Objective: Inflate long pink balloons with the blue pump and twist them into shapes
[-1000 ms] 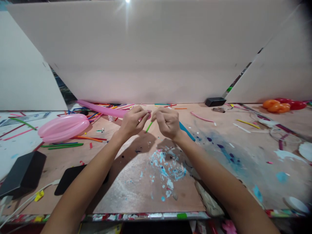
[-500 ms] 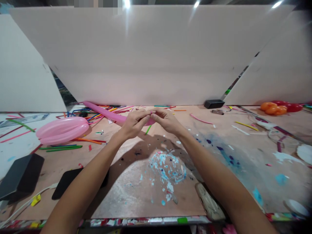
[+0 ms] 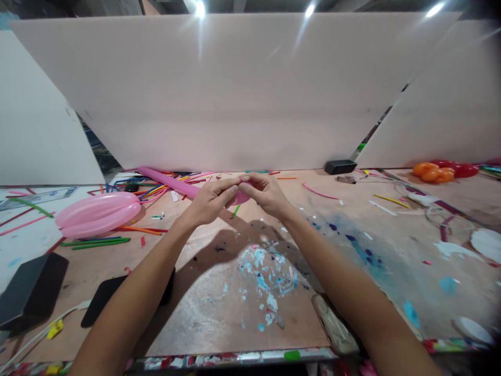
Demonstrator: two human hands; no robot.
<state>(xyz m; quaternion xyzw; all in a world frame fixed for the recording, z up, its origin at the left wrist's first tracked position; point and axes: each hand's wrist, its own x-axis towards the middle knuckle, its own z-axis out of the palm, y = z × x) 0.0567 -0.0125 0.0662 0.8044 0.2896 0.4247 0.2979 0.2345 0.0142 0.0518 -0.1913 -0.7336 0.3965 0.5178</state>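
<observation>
A long pink balloon stretches from the back left of the table to my hands. My left hand is closed round its near end, palm side hidden. My right hand pinches the same end, its fingertips meeting those of my left hand. A small rounded pink part bulges below the fingertips. To the left, a light pink balloon shape of long loops lies on the table.
A black box and a black flat device lie at the left. Uninflated balloons are scattered nearby. A phone lies by my right forearm. Orange balloons sit back right. A white panel stands behind.
The view has shifted slightly. My hands stay together on the pink balloon, with only a small change in the fingers, and more of the rounded pink part shows under them.
</observation>
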